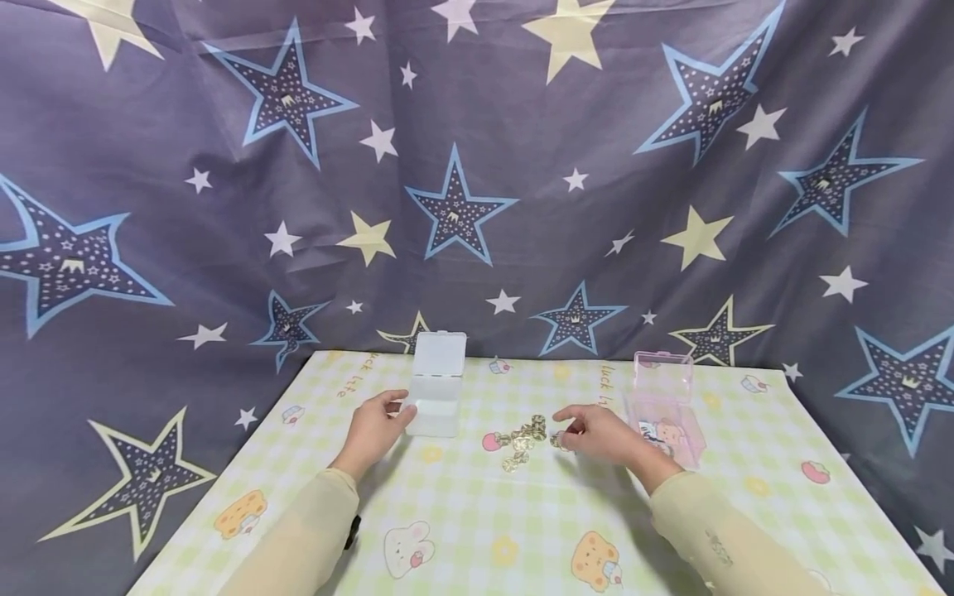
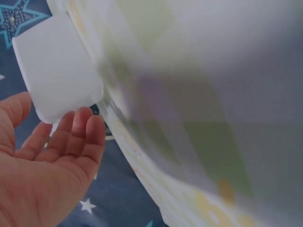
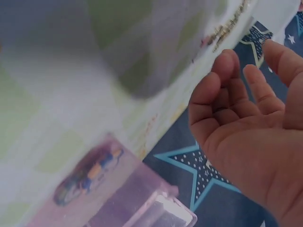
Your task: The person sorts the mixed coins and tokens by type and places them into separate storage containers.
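A small white plastic box [image 1: 435,414] stands on the table with its lid raised. My left hand [image 1: 376,428] is at the box's left side, fingers relaxed; in the left wrist view the fingers [image 2: 78,137] are close against the box [image 2: 61,66], and contact is hard to tell. Small gold-coloured round pieces [image 1: 524,444] lie in a loose cluster mid-table. Over the cluster's right end is my right hand [image 1: 602,434], fingers loosely bent, with a few pieces just below the fingertips. The right wrist view shows nothing between these fingers [image 3: 203,90].
To the right of my right hand stands a clear pink box [image 1: 689,434], lid up, with a cartoon picture on it. A green-and-white checked cloth [image 1: 462,513] covers the table. Behind it hangs a dark curtain [image 1: 507,108] patterned with stars.
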Action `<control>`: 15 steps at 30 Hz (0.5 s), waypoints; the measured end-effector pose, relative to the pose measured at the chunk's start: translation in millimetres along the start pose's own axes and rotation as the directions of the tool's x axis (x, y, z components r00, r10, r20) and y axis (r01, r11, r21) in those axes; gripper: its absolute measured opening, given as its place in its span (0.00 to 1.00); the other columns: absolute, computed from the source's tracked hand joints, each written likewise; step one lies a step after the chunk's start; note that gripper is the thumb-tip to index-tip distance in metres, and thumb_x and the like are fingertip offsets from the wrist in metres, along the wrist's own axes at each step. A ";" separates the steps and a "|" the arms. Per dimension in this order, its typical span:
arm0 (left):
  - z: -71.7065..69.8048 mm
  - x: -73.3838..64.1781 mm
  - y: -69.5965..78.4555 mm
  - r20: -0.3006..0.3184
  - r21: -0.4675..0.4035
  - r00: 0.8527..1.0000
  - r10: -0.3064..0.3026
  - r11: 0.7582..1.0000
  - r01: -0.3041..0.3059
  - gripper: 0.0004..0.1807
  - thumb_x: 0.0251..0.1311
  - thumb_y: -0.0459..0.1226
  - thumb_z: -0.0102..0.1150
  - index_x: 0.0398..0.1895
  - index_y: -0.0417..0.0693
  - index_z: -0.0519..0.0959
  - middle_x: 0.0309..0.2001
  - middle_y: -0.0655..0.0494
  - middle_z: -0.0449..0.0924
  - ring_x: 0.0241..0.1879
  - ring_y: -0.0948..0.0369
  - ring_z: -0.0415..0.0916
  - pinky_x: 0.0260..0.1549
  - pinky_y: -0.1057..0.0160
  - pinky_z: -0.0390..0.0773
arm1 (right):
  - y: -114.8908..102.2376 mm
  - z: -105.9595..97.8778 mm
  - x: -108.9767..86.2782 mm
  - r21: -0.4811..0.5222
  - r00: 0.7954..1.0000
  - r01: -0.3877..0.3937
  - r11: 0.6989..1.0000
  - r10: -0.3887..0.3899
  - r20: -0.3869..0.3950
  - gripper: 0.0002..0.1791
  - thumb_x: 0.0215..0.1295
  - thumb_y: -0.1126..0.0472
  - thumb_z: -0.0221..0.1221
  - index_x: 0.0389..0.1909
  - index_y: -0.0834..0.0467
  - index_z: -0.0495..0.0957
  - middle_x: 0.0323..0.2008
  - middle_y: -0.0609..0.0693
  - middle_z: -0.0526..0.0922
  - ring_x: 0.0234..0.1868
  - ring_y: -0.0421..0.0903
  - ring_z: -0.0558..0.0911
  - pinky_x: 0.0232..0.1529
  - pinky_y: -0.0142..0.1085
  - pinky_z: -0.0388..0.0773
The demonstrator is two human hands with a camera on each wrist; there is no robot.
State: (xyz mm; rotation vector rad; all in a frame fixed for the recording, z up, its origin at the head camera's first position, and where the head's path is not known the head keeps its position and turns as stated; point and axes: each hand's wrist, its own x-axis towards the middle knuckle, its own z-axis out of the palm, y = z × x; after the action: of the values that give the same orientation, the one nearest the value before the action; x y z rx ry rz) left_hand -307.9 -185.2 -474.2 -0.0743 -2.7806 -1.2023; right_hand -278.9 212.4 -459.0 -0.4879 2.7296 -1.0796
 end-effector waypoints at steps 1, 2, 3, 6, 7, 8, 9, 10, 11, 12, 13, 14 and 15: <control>0.9 -1.2 1.2 -0.006 0.001 1.000 0.000 1.000 0.000 0.27 0.76 0.45 0.63 0.72 0.42 0.78 0.62 0.35 0.84 0.58 0.42 0.85 0.56 0.45 0.86 | 0.2 2.4 1.2 -0.023 1.000 -0.008 1.000 0.008 -0.009 0.22 0.72 0.62 0.66 0.65 0.63 0.81 0.38 0.51 0.90 0.36 0.41 0.85 0.42 0.39 0.83; 1.6 -2.4 2.4 -0.010 -0.002 1.000 -0.004 1.000 0.004 0.26 0.76 0.45 0.63 0.71 0.42 0.78 0.61 0.36 0.85 0.58 0.42 0.85 0.55 0.45 0.86 | 0.2 4.4 2.2 -0.040 1.000 -0.016 0.999 0.015 -0.014 0.22 0.71 0.62 0.67 0.64 0.63 0.82 0.38 0.51 0.90 0.36 0.41 0.84 0.42 0.39 0.84; 2.3 -3.2 3.1 -0.015 0.003 1.000 -0.005 1.000 0.005 0.26 0.76 0.44 0.63 0.71 0.42 0.78 0.60 0.36 0.85 0.57 0.42 0.85 0.55 0.45 0.86 | 0.3 6.2 3.4 -0.060 1.000 -0.021 0.998 0.020 -0.022 0.22 0.70 0.63 0.68 0.63 0.63 0.82 0.37 0.51 0.90 0.36 0.40 0.84 0.43 0.39 0.84; 3.6 -3.7 5.5 -0.019 0.012 1.000 -0.002 1.000 0.002 0.27 0.75 0.44 0.64 0.71 0.42 0.78 0.58 0.35 0.86 0.55 0.42 0.86 0.55 0.44 0.85 | 1.6 10.4 6.7 -0.092 0.998 -0.055 0.994 0.051 -0.042 0.21 0.67 0.63 0.70 0.60 0.61 0.84 0.37 0.50 0.89 0.35 0.40 0.84 0.43 0.39 0.84; 3.6 -3.5 5.7 -0.015 0.014 1.000 0.005 1.000 -0.005 0.27 0.75 0.44 0.64 0.72 0.42 0.78 0.58 0.35 0.86 0.54 0.42 0.86 0.56 0.43 0.85 | 1.3 11.2 7.5 -0.097 0.997 -0.067 0.993 0.063 -0.046 0.21 0.66 0.63 0.71 0.60 0.61 0.84 0.37 0.49 0.89 0.36 0.40 0.83 0.43 0.39 0.84; 3.2 -3.2 5.6 -0.008 0.016 1.000 0.007 1.000 -0.007 0.27 0.75 0.44 0.64 0.72 0.43 0.78 0.58 0.35 0.86 0.54 0.42 0.86 0.56 0.43 0.85 | 1.2 12.0 8.4 -0.099 0.996 -0.080 0.992 0.075 -0.047 0.21 0.66 0.63 0.71 0.59 0.61 0.84 0.37 0.49 0.88 0.36 0.40 0.83 0.42 0.38 0.84; 2.5 -3.0 5.8 0.000 0.018 1.000 0.011 1.000 -0.011 0.28 0.75 0.44 0.64 0.73 0.44 0.77 0.59 0.34 0.86 0.54 0.42 0.86 0.56 0.43 0.85 | 1.2 12.8 9.4 -0.101 0.995 -0.090 0.991 0.086 -0.048 0.20 0.66 0.63 0.71 0.58 0.60 0.85 0.37 0.49 0.88 0.35 0.41 0.83 0.42 0.38 0.83; 1.7 -2.7 5.6 0.010 0.018 1.000 0.012 1.000 -0.013 0.28 0.75 0.44 0.64 0.74 0.44 0.77 0.59 0.34 0.86 0.53 0.42 0.86 0.55 0.43 0.85 | 1.1 13.4 10.3 -0.100 0.994 -0.100 0.990 0.095 -0.048 0.20 0.66 0.63 0.72 0.58 0.60 0.85 0.37 0.49 0.88 0.35 0.41 0.82 0.42 0.38 0.83; 1.0 -2.4 5.2 0.022 0.020 1.000 0.017 1.000 -0.017 0.28 0.75 0.44 0.64 0.74 0.44 0.76 0.59 0.34 0.85 0.53 0.42 0.86 0.55 0.44 0.85 | 1.0 14.0 11.1 -0.100 0.994 -0.105 0.989 0.100 -0.046 0.19 0.66 0.63 0.72 0.57 0.59 0.85 0.37 0.49 0.87 0.36 0.41 0.82 0.41 0.38 0.82; 0.2 -2.1 4.9 0.032 0.022 0.999 0.017 1.000 -0.018 0.28 0.75 0.44 0.64 0.74 0.44 0.76 0.59 0.34 0.85 0.53 0.42 0.86 0.54 0.44 0.85 | 0.8 14.5 11.8 -0.098 0.994 -0.108 0.989 0.105 -0.042 0.19 0.66 0.62 0.72 0.56 0.59 0.85 0.37 0.49 0.87 0.36 0.41 0.82 0.41 0.38 0.82; -0.6 -1.7 4.5 0.042 0.022 0.999 0.015 1.000 -0.016 0.29 0.75 0.44 0.64 0.75 0.45 0.76 0.60 0.34 0.85 0.53 0.43 0.86 0.54 0.45 0.86 | 1.1 15.1 12.6 -0.097 0.993 -0.115 0.989 0.112 -0.039 0.18 0.66 0.62 0.72 0.56 0.59 0.86 0.37 0.48 0.86 0.36 0.41 0.81 0.42 0.38 0.81; -1.2 -1.2 4.2 0.049 0.023 0.999 0.011 1.000 -0.012 0.29 0.75 0.44 0.64 0.75 0.45 0.75 0.60 0.35 0.85 0.53 0.44 0.86 0.53 0.46 0.86 | 1.0 15.1 13.1 -0.100 0.993 -0.114 0.988 0.110 -0.037 0.17 0.66 0.62 0.72 0.55 0.58 0.86 0.37 0.48 0.86 0.36 0.41 0.81 0.43 0.38 0.81; -1.5 -0.4 3.9 0.055 0.021 0.998 0.010 1.000 -0.011 0.30 0.75 0.44 0.64 0.76 0.45 0.75 0.59 0.35 0.85 0.52 0.45 0.86 0.51 0.48 0.86 | 0.8 15.1 13.6 -0.105 0.994 -0.109 0.989 0.105 -0.036 0.17 0.66 0.62 0.73 0.54 0.58 0.86 0.36 0.48 0.86 0.36 0.41 0.81 0.43 0.38 0.81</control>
State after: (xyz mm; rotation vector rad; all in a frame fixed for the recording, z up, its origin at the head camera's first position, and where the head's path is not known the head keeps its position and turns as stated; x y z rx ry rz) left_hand -307.0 -183.6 -470.4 -0.1213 -2.8362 -1.1854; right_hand -287.7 198.5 -470.9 -0.3377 2.8144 -0.9264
